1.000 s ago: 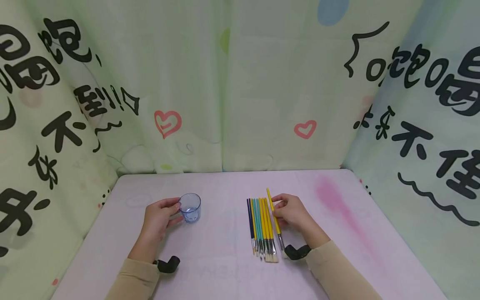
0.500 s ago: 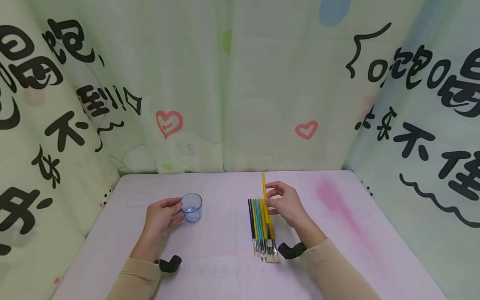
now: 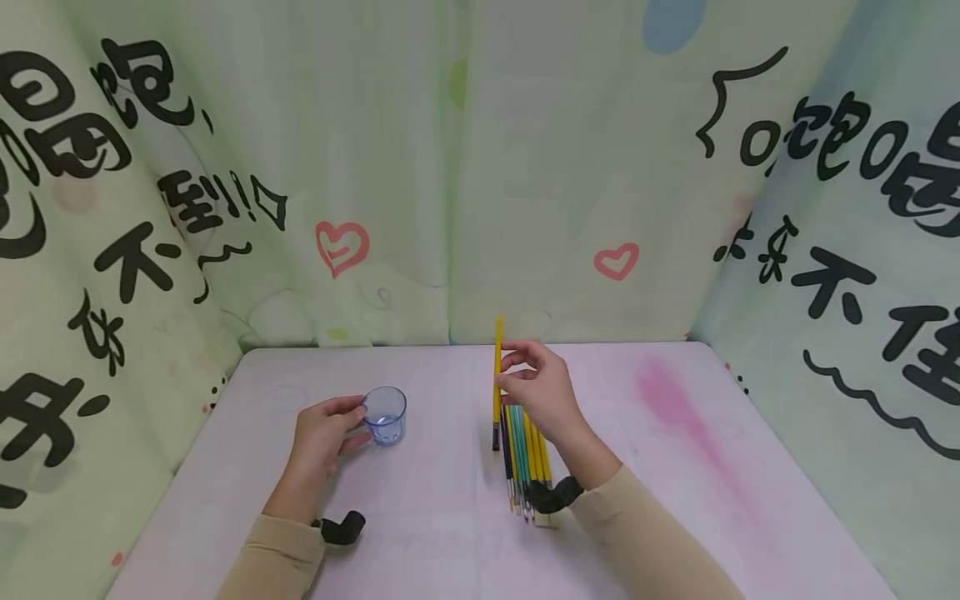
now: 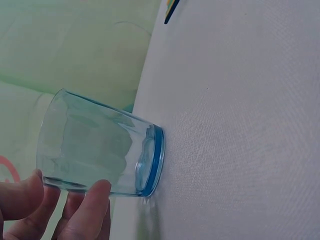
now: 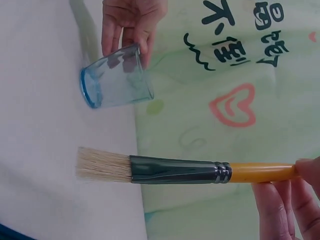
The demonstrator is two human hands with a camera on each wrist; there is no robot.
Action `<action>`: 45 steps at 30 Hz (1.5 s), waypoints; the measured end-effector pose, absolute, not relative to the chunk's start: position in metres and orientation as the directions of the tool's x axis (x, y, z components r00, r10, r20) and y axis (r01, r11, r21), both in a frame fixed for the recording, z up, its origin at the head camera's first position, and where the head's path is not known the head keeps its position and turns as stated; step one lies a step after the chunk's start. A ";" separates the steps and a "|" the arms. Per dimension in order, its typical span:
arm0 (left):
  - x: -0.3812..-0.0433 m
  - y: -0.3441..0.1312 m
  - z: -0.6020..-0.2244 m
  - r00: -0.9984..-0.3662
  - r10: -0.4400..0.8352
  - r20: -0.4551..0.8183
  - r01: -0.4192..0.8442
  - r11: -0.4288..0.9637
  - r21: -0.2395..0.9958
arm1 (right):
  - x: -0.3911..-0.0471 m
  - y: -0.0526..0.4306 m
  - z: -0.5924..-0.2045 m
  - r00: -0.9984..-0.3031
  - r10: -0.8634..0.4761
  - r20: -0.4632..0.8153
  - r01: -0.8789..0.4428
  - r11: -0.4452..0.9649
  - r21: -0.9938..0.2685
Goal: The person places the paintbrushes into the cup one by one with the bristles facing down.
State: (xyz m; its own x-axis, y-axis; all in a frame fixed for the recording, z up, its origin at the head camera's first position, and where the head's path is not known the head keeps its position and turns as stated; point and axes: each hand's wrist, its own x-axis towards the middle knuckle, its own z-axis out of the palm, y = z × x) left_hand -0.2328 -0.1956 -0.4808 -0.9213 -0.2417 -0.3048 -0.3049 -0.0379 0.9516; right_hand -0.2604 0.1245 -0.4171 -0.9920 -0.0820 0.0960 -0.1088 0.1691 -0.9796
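My left hand [image 3: 324, 437] holds a clear bluish drinking glass [image 3: 386, 418] by its rim and side, thumb at the rim. The glass stands upright with its base at the table, as the left wrist view shows. Between thumb and fingers my right hand [image 3: 542, 390] pinches a yellow-handled paintbrush [image 3: 497, 367], held upright with bristles down. In the right wrist view its wide pale bristles [image 5: 104, 165] and dark ferrule [image 5: 172, 170] show plainly, apart from the glass. Below the right hand lies a row of paintbrushes [image 3: 519, 446] with dark, yellow and teal handles, partly covered by hand and wrist.
The pale pinkish table [image 3: 442, 517] has a pink smear [image 3: 678, 408] on its right side. Light green curtains [image 3: 525, 167] with black lettering and red hearts enclose the back and sides. A black wrist camera mount [image 3: 341, 528] sits on each wrist.
My right hand has moved left and away from me, carrying the yellow paintbrush up from the right of the row to its left side. My left hand stays at the glass.
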 end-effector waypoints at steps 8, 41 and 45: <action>-0.233 -0.196 -0.481 -0.922 -0.240 -0.304 -0.300 -0.055 0.952 | -0.255 0.097 -0.401 -0.979 -0.113 0.168 -0.182 0.127 -0.975; -0.235 -0.199 -0.485 -0.916 -0.242 -0.321 -0.318 -0.053 0.947 | -0.273 0.010 -0.391 -0.942 -0.104 0.318 -0.307 -0.114 -0.945; -0.236 -0.200 -0.485 -0.913 -0.245 -0.327 -0.327 -0.040 0.944 | -0.277 0.000 -0.395 -0.942 -0.105 0.318 -0.307 -0.108 -0.946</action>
